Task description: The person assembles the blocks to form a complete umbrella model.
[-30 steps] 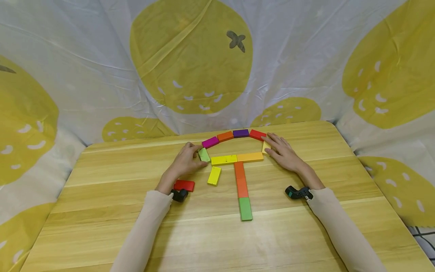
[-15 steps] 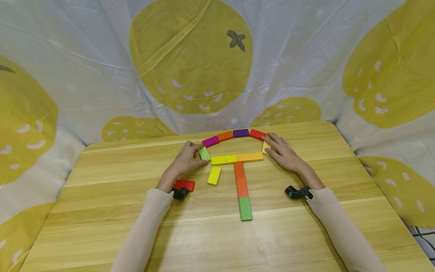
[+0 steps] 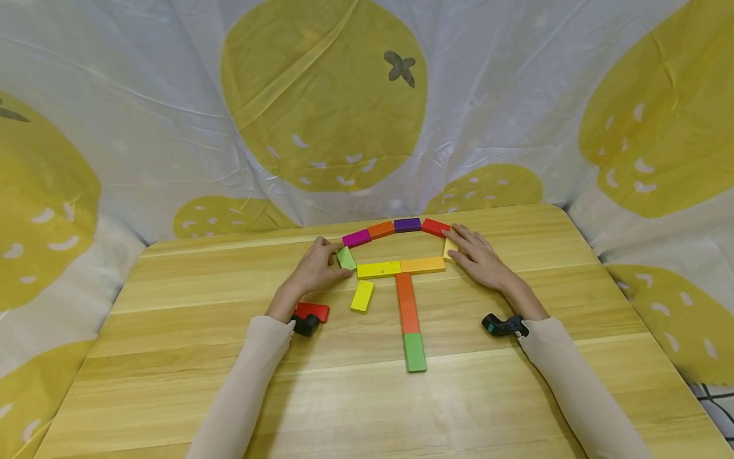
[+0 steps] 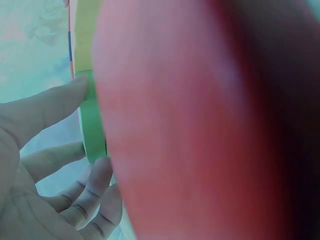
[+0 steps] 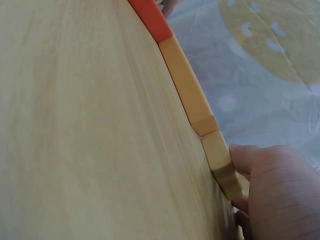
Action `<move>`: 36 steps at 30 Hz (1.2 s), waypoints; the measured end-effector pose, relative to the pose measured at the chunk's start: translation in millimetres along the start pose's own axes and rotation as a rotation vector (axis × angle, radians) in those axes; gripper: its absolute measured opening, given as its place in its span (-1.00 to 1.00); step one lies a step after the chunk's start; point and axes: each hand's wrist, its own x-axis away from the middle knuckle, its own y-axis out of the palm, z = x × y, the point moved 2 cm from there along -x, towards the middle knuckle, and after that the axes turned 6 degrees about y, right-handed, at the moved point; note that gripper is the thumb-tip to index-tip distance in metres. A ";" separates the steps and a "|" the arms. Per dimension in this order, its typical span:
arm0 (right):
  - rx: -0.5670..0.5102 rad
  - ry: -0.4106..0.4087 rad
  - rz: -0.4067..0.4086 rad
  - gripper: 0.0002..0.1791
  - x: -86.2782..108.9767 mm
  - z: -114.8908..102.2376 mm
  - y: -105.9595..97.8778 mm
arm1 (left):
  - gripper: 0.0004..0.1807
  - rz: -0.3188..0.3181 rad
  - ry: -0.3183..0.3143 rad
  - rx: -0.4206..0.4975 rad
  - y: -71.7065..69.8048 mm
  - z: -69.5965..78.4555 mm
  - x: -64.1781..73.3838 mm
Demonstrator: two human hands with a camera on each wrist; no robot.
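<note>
In the head view, my left hand (image 3: 319,266) pinches a light green block (image 3: 346,258) between thumb and index finger. This block stands at the left end of an arc, below a magenta block (image 3: 357,238). My right hand (image 3: 477,258) holds a pale yellow block (image 3: 449,249) at the arc's right end, thumb at its lower end and index finger near the red block (image 3: 436,227). Part of that pale block is hidden by the fingers. In the right wrist view, the pale block (image 5: 221,162) meets an orange-yellow block (image 5: 189,85). A blurred red shape (image 4: 175,130) fills much of the left wrist view.
An orange block (image 3: 381,230) and a purple block (image 3: 407,225) complete the arc's top. Yellow (image 3: 378,270) and orange-yellow blocks form a bar above a stem ending in a green block (image 3: 415,352). A loose yellow block (image 3: 362,296) and red block (image 3: 313,312) lie left on the wooden table (image 3: 476,395).
The left hand has nudged the light green block slightly right and away from me, and the magenta block has shifted slightly right. The right hand has stayed in place.
</note>
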 end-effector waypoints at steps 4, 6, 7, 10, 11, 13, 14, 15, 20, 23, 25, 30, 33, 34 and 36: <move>0.004 -0.001 -0.001 -0.38 -0.1 0.1 0.1 | -0.23 -0.004 0.001 -0.001 -0.6 0.2 -0.5; 0.005 0.000 -0.001 -0.38 -0.1 0.2 0.1 | -0.23 -0.005 0.001 0.000 -0.5 0.2 -0.9; 0.004 0.000 0.000 -0.38 -0.1 0.1 0.3 | -0.23 -0.005 -0.003 0.004 -0.4 0.0 -1.2; 0.001 -0.001 0.003 -0.38 -0.1 0.1 0.4 | -0.23 -0.008 -0.003 0.008 -0.5 0.3 -1.4; 0.002 -0.002 0.005 -0.38 0.0 0.2 0.4 | -0.23 -0.010 -0.003 0.009 -0.6 0.5 -1.3; 0.001 -0.003 0.009 -0.38 0.1 0.2 0.3 | -0.23 -0.014 0.000 0.008 -1.2 1.2 -0.9; 0.001 -0.004 0.011 -0.39 0.1 0.2 0.3 | -0.23 -0.017 0.001 0.009 -1.2 1.1 -0.9; 0.000 -0.004 0.013 -0.39 0.2 -0.1 0.4 | -0.23 -0.020 0.003 0.009 -1.2 0.9 -1.0; -0.005 -0.005 0.018 -0.39 0.1 -0.9 0.2 | -0.22 -0.024 -0.003 0.016 -2.1 0.2 -1.3; -0.005 -0.009 0.019 -0.39 -0.1 -1.0 0.0 | -0.22 -0.025 -0.010 0.022 -2.9 0.3 -1.8; -0.006 -0.011 0.021 -0.39 0.1 -1.3 0.0 | -0.22 -0.027 -0.010 0.018 -3.1 0.1 -2.5; -0.016 -0.012 0.025 -0.39 1.1 -2.0 0.0 | -0.23 -0.034 -0.011 0.018 -3.2 -0.2 -4.0; -0.019 -0.011 0.026 -0.39 1.6 -2.1 0.3 | -0.23 -0.037 -0.011 0.021 -3.3 -0.1 -4.2; -0.019 -0.011 0.026 -0.39 1.5 -2.0 0.2 | -0.22 -0.037 -0.011 0.022 -3.4 -0.2 -4.3; -0.019 -0.009 0.025 -0.39 1.4 -2.1 0.2 | -0.22 -0.036 -0.006 0.020 -3.5 -0.5 -4.5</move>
